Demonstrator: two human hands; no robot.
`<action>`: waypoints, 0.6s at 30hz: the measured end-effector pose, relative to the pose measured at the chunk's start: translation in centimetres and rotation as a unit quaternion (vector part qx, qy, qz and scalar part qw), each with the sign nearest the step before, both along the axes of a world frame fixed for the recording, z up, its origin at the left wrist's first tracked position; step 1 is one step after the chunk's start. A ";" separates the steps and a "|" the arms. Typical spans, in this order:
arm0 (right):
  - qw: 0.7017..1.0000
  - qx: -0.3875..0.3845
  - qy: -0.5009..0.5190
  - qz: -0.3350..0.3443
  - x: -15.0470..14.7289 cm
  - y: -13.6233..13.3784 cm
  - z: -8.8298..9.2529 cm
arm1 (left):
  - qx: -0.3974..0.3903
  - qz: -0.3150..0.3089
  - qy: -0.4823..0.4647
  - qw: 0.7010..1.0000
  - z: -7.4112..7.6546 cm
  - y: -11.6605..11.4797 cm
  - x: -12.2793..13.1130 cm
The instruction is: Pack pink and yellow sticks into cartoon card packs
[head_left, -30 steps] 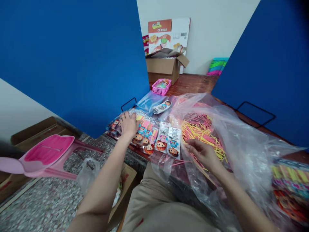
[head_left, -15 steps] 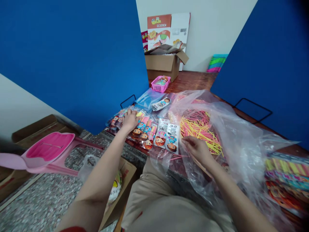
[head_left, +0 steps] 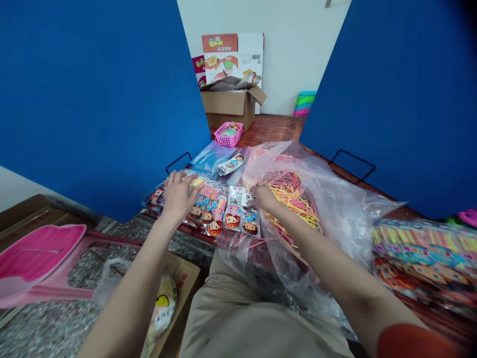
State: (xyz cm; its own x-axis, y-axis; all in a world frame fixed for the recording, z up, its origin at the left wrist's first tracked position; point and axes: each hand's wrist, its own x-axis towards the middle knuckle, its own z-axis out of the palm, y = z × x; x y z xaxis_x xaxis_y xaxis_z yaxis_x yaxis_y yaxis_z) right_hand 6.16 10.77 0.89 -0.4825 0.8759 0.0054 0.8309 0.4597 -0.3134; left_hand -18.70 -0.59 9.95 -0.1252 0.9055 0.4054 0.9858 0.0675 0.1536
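My left hand (head_left: pixel 179 197) lies with spread fingers over a row of filled clear packets (head_left: pixel 206 211) printed with cartoon faces, pink and yellow sticks showing inside. Two flatter white packets, a left one (head_left: pixel 232 211) and a right one (head_left: pixel 249 219), lie side by side to the right of that row. At the upper end of the right white packet is my right hand (head_left: pixel 265 198), its fingers bent and a little apart, their tips at the packet. Just beyond this hand, loose pink and yellow sticks (head_left: pixel 298 204) fill a container lined with a clear plastic bag (head_left: pixel 335 194).
Behind the packets are another white packet (head_left: pixel 231 164), a pink basket (head_left: pixel 228 134) and an open cardboard box (head_left: pixel 225 107). More filled packets (head_left: pixel 428 263) lie at the right. Blue panels (head_left: pixel 93 99) stand on both sides. A pink chair (head_left: pixel 40 253) is on the left.
My right hand has moved left from the edge of the loose sticks to the upper end of the right white packet. My left hand stays over the filled packets. The view has turned right.
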 end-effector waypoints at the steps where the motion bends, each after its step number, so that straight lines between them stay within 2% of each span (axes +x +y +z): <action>1: 1.000 -0.002 -0.002 0.001 0.0 0.3 -0.2 | 0.012 -0.020 -0.014 1.000 0.0 -0.5 0.4; 4: 1.000 -0.007 0.001 0.001 0.1 0.9 -0.7 | 0.035 -0.078 -0.077 0.993 -0.5 -1.8 2.3; 9: 0.999 0.025 0.031 -0.002 0.4 0.4 -0.9 | 0.050 -0.145 -0.205 0.967 -3.0 -2.7 6.5; 15: 0.992 0.098 0.081 -0.010 1.5 -1.3 0.7 | 0.035 -0.140 -0.254 0.956 -5.9 -2.0 10.5; 18: 0.977 0.147 0.155 0.000 2.0 -1.9 1.2 | 0.045 -0.120 -0.273 0.954 -6.9 -1.0 11.8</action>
